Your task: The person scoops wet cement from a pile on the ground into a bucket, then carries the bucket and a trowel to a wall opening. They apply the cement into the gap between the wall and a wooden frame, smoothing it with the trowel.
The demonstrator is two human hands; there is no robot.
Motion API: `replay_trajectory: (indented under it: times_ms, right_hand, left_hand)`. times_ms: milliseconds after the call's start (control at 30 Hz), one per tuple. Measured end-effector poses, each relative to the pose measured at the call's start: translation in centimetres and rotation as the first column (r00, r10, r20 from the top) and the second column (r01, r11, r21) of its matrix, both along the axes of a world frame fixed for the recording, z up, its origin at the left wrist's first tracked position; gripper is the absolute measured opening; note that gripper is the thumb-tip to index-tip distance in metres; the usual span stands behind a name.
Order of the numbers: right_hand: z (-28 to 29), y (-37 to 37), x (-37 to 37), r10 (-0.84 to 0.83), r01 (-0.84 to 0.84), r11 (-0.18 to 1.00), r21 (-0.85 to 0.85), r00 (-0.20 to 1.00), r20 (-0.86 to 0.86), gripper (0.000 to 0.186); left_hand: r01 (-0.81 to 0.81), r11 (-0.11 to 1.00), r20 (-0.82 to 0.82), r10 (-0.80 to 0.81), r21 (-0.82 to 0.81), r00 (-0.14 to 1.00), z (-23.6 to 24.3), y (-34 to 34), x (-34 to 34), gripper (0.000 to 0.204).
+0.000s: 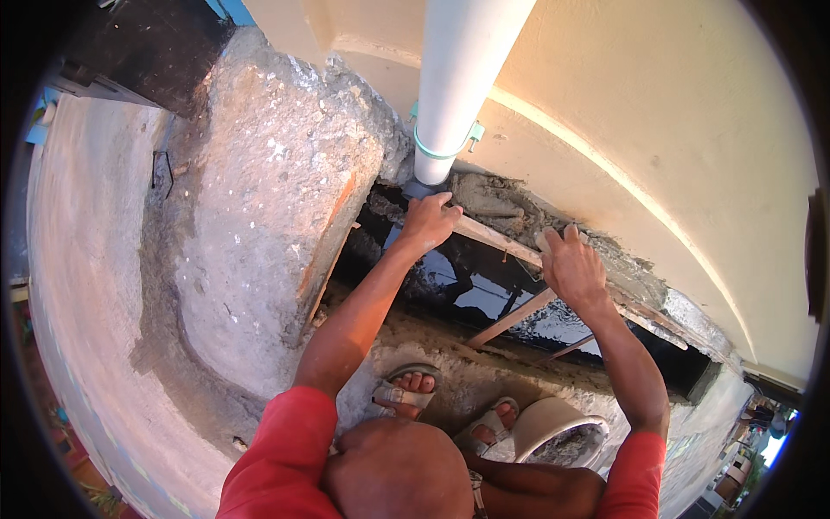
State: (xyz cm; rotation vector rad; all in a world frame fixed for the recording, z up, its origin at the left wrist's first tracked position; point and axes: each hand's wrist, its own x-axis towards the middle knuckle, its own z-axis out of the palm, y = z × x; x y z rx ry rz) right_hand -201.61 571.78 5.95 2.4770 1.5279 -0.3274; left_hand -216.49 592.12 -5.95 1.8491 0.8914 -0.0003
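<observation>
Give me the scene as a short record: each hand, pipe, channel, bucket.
Left hand: at the foot of the white pipe; grip unclear
Right hand: at the wooden board, beside rough mortar; grip unclear
Pipe: against the wall, green clamp around it
Channel: dark water, wooden braces across
Bucket: beside the right foot, grey mix inside

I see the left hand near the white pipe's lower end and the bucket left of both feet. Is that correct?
Not the bucket: the head view shows it right of both feet. The left hand is near the lower end of the white pipe.
</observation>
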Motion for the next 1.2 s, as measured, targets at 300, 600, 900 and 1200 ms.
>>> replay_trajectory:
  times_ms: [300, 600, 900, 1200]
  right_hand:
    - [0.8, -0.1, -1.5, -0.012, 0.011, 1.000, -0.029, 0.999, -0.050, 0.036]
    - [0.7, -1.0, -2.2, 0.029, -0.029, 1.000, 0.004, 0.996, -0.081, 0.036]
    - [1.2, -1.7, -0.7, -0.046, 0.048, 0.998, 0.046, 0.998, -0.046, 0.039]
    - [1.0, -0.6, -0.7, -0.074, 0.074, 0.997, 0.020, 0.997, -0.027, 0.039]
  left_hand:
    - [-0.039, 0.998, 0.054, 0.041, -0.043, 0.998, -0.9, 0.3, -0.6, 0.050]
    - [-0.244, 0.952, 0.253, 0.287, -0.187, 0.924, -1.4, -1.4, -2.4, 0.049]
    - [-0.340, 0.825, 0.311, 0.503, -0.452, 0.806, -2.3, -3.3, -2.8, 0.045]
    - [-0.302, 0.788, 0.317, 0.520, -0.536, 0.793, -1.1, -3.5, -3.0, 0.044]
